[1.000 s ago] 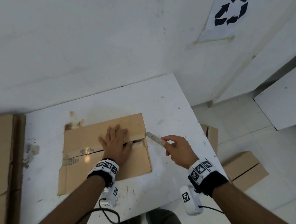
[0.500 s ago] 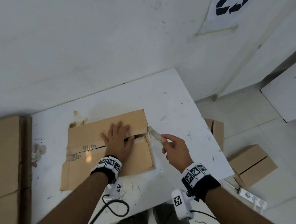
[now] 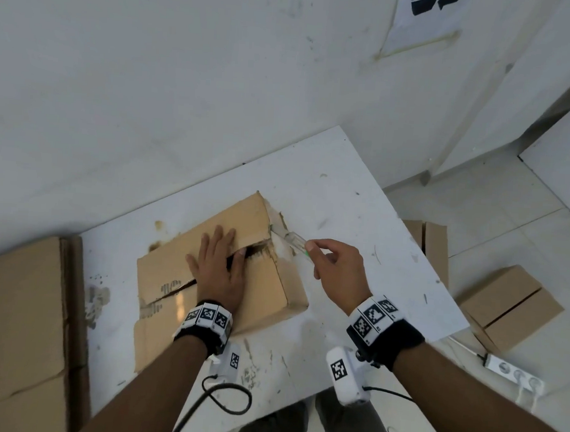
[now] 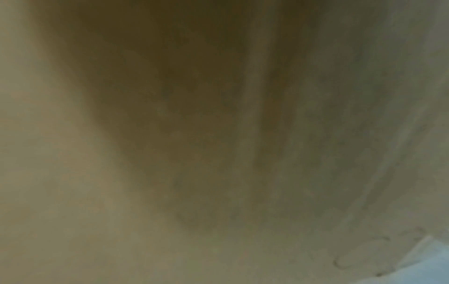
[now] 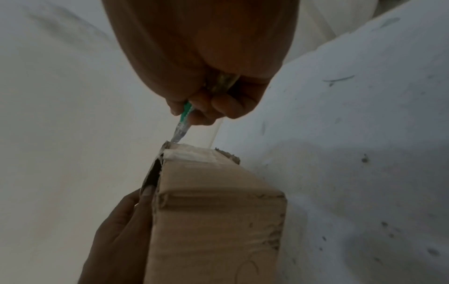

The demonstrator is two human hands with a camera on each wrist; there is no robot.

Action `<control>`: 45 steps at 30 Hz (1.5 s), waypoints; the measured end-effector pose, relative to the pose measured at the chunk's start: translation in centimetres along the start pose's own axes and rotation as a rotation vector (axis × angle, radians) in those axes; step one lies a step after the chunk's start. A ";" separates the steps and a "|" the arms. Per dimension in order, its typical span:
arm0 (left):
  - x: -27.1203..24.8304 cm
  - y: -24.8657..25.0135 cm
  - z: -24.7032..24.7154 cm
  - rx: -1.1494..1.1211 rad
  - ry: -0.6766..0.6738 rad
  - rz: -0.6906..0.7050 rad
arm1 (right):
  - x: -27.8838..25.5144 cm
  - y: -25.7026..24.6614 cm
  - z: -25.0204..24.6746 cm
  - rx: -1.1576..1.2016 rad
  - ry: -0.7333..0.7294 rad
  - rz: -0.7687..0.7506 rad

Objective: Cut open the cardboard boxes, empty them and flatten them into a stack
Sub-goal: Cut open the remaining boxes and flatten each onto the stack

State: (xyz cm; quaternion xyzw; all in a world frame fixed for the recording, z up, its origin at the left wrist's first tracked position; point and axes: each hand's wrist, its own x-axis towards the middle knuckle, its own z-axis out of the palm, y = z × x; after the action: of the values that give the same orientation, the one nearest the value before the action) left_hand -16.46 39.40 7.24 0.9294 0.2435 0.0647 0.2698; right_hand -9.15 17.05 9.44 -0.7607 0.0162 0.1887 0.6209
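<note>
Scuffed white table (image 3: 336,225) under one cardboard box (image 3: 266,281), apparently taped.

The box (image 3: 213,278) under the left fingers (image 3: 220,242) is matt brown cardboard, creased, with a ragged torn slit and frayed whitish tape (image 5: 189,154) at the end by the right fingers (image 5: 218,107). The cutter (image 3: 293,241) they pinch is clear glossy plastic with green. The counter (image 3: 358,253) is matt white, scuffed and speckled.

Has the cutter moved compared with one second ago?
Yes. The cutter in the right hand has moved toward the box: it earlier sat clear of the box's right end, and its tip now touches the taped seam there.
</note>
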 end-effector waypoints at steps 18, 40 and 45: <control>0.5 -0.5 -6.9 -0.166 0.048 0.055 | 0.3 -3.4 -0.3 -0.164 -0.396 -0.275; -1.8 -2.8 -9.3 -0.189 0.144 0.094 | -0.8 -12.8 2.9 -0.286 -0.567 -0.154; -2.0 -2.1 -5.3 -0.151 0.126 0.138 | -0.3 -10.1 0.4 -0.151 -0.502 -0.004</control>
State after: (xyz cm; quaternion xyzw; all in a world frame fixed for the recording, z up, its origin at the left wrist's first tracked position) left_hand -20.45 42.44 10.68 0.9151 0.1900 0.1597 0.3178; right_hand -6.96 19.65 18.98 -0.7342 -0.1541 0.3708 0.5475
